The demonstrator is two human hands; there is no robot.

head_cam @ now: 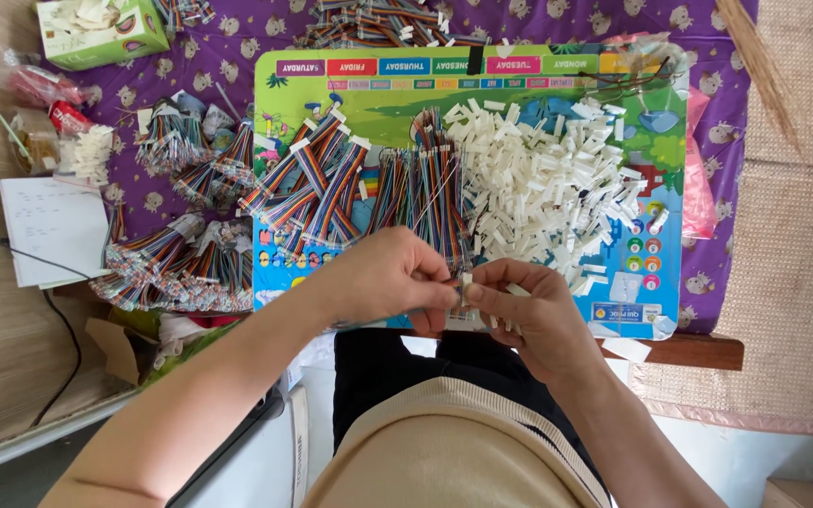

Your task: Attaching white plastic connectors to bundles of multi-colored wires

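Note:
My left hand (390,277) and my right hand (525,309) meet at the near edge of a colourful board (566,94). Between the fingertips of both hands sits a small white plastic connector (466,280). My left hand also pinches the end of a rainbow ribbon cable (437,193) that runs up over the board. A big heap of white connectors (548,179) lies just beyond my right hand. Fanned bunches of rainbow cables (326,183) lie beyond my left hand.
More cable bundles (181,259) lie to the left on a purple cloth (143,94), with a green tissue box (101,28), a sheet of paper (54,230) and small bags. A pink bag (700,188) lies right of the board. Woven matting (797,235) covers the floor.

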